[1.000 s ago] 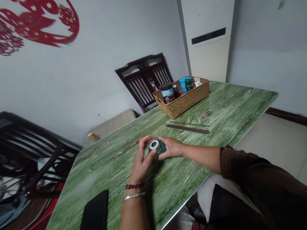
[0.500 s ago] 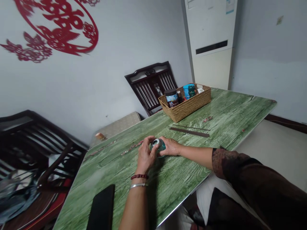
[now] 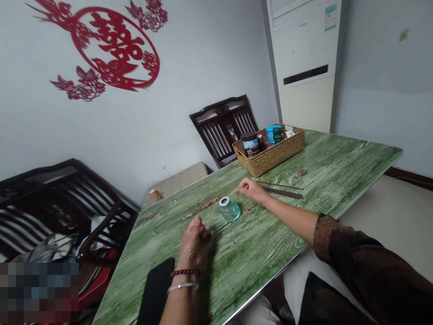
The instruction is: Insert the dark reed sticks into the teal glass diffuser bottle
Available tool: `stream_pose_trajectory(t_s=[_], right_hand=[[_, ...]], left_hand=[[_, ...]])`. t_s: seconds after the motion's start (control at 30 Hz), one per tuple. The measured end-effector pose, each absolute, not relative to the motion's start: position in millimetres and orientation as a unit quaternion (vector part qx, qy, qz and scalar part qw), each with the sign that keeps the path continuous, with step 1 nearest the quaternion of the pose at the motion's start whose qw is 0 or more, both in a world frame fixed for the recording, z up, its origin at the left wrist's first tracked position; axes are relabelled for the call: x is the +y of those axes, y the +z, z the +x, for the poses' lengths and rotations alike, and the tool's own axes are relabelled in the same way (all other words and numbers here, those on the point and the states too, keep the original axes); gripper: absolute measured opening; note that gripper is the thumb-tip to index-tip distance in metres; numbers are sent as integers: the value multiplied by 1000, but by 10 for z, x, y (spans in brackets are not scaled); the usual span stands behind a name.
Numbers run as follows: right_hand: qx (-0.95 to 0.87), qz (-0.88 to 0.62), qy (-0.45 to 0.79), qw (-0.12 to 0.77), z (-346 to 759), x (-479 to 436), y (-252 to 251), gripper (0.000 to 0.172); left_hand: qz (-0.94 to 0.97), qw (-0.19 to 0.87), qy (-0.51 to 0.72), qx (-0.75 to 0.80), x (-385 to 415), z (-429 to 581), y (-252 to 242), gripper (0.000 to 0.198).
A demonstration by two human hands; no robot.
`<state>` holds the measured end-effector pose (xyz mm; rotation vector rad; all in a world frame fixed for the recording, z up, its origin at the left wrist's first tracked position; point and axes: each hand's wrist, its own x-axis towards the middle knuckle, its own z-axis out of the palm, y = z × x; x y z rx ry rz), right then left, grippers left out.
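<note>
Loosely, the fingers of the left hand (image 3: 195, 232) are curled in at the lower centre of the frame, and nothing is seen to be gripped by them. A red beaded bracelet (image 3: 185, 272) and a silver bangle (image 3: 183, 286) are worn on that wrist. The right hand (image 3: 250, 189), right of centre, is held with its fingers bent; whether anything is pinched beneath them cannot be told.

Between the hands, touched by neither, a blue-green glass diffuser bottle (image 3: 230, 211) is stood upright on the green wood-grain table (image 3: 341, 169). Its silver collar (image 3: 224, 201) is fitted, and its mouth is left uncovered. So far, then, the bottle is set down and released, while the dark brown sticks (image 3: 287, 193) are left lying flat beside the right forearm; none is seen in the neck.

Farther out, a black phone (image 3: 157, 289) is cut off by the bottom edge. Toward the upper right, a woven basket (image 3: 279, 155) is filled with a dark-lidded jar (image 3: 250, 145), a blue packet (image 3: 270, 135) and a green bottle (image 3: 278, 135), backed by a slatted wooden chair (image 3: 227, 128).
</note>
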<state>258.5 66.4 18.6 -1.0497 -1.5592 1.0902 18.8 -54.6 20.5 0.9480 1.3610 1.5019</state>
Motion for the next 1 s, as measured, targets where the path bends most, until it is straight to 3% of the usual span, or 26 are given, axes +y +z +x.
stream_pose_trajectory(t_s=[0.13,0.33,0.53,1.0], right_hand=[[-550,-369,540,520,2959,662,289,76],[-523,-390,620,436,3033,385,31,82],[-600,-439,549,382,2850,304,-202,75],[-647,-464,492,351,2858,296,-97,62]], left_hand=[[270,558,612,490,-775,246,100,82],[296,518,597,536,-776,459,-9,84],[333,444,572,604,-722,559,-40,75],[371,435,567,593,-714,463,1,73]])
